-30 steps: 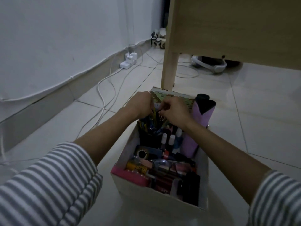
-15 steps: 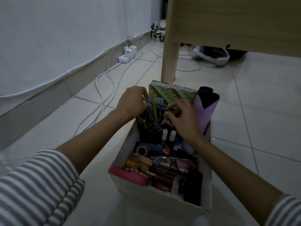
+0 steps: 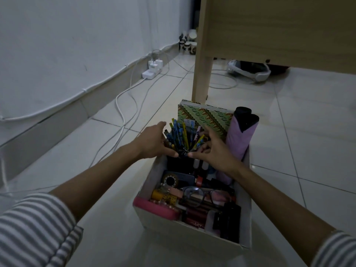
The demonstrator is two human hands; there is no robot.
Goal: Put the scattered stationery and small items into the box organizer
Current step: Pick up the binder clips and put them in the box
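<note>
The white box organizer (image 3: 192, 235) stands on the tiled floor, packed with small items. At its far end a black cup holds a bunch of pens and pencils (image 3: 178, 134). My left hand (image 3: 154, 142) lies against the left side of the bunch, fingers stretched forward and thumb along the cup's rim. My right hand (image 3: 212, 150) touches the right side, fingers loosely bent among the pens, thumb pointing at the left thumb. A small dark clip (image 3: 183, 152) sits between the two thumbs. Behind the pens stand a green patterned notebook (image 3: 210, 117) and a purple roll (image 3: 240, 137).
Glasses (image 3: 200, 194), a tape roll (image 3: 170, 181), a pink case (image 3: 154, 207) and dark items fill the box's near half. A wooden table leg (image 3: 201, 74) rises just behind the box. White cables (image 3: 123, 110) and a power strip (image 3: 150, 73) run along the left wall.
Both hands have come down from the notebook's top edge and spread apart to either side of the pen bunch. The view has tilted, so the box sits lower in frame.
</note>
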